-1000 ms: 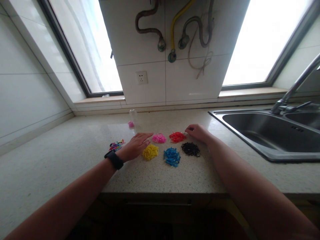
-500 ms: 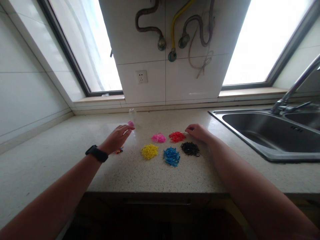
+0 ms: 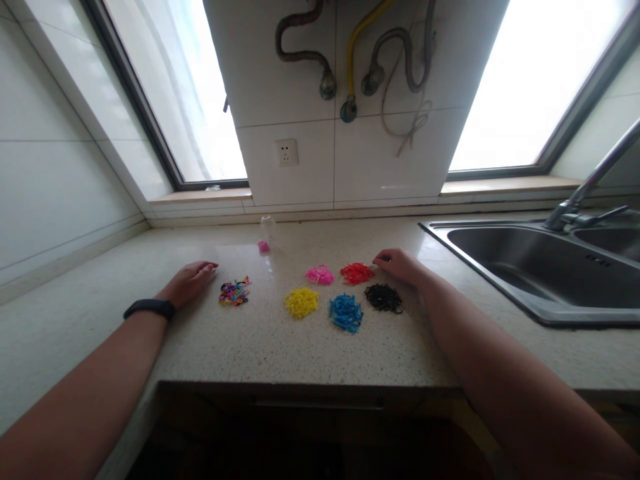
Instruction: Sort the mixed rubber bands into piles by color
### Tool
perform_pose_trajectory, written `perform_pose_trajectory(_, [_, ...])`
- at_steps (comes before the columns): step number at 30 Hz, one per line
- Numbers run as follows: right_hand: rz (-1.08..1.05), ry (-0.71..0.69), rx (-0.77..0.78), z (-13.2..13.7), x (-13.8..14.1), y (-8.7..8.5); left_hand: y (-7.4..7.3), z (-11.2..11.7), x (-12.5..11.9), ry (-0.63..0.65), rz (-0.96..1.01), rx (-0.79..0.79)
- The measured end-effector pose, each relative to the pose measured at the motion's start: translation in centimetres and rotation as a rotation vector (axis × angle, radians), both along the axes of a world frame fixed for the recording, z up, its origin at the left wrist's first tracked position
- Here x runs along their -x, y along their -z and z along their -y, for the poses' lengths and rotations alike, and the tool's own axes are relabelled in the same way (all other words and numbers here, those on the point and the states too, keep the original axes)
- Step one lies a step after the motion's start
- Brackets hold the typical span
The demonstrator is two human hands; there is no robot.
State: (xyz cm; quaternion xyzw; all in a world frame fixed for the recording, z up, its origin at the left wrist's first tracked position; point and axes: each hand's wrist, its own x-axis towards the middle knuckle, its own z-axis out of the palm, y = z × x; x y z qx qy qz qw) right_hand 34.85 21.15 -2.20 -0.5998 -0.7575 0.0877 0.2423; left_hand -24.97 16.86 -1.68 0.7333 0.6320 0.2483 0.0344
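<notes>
My left hand point(image 3: 193, 281) rests on the counter, its fingers loosely stretched out with nothing in them. Just right of it lies a mixed-colour pile of small rubber bands point(image 3: 234, 292). My right hand point(image 3: 399, 263) lies by the red rubber bands point(image 3: 357, 273), fingers loosely bent, a gap beside the thumb, no object visible in it. Close by are black rubber bands point(image 3: 383, 298), blue rubber bands point(image 3: 346, 313), yellow rubber bands point(image 3: 302, 303) and pink rubber bands point(image 3: 320, 275), each colour in its own pile. Farther back stands a clear container point(image 3: 268, 229) with a pink piece point(image 3: 263, 247) at its front.
A steel sink point(image 3: 515, 267) with a faucet point(image 3: 575, 207) is set into the counter point(image 3: 280, 357) at the right. Behind stands a tiled wall with a socket point(image 3: 287, 152) and hanging pipes point(image 3: 353, 60). The counter's front edge runs below the piles.
My left hand has moved left and slightly down, away from the clear container, uncovering the mixed-colour pile. My right hand stays in place. The view has shifted slightly.
</notes>
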Motion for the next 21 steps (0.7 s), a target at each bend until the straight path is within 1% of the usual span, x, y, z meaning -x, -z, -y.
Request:
perform_pose_trajectory(3, [-0.007,-0.020,0.006,0.0,-0.1,0.1,1.0,-0.4,0.8,0.012,-0.041,0.023])
perform_pose_trajectory(7, [-0.013,-0.039,0.016,0.1,-0.1,0.1,1.7,-0.8,0.9,0.058,-0.093,0.044])
perform_pose_trajectory(21, [0.001,-0.042,0.029,0.9,0.3,-0.6,1.9,-0.8,0.6,0.066,-0.137,0.024])
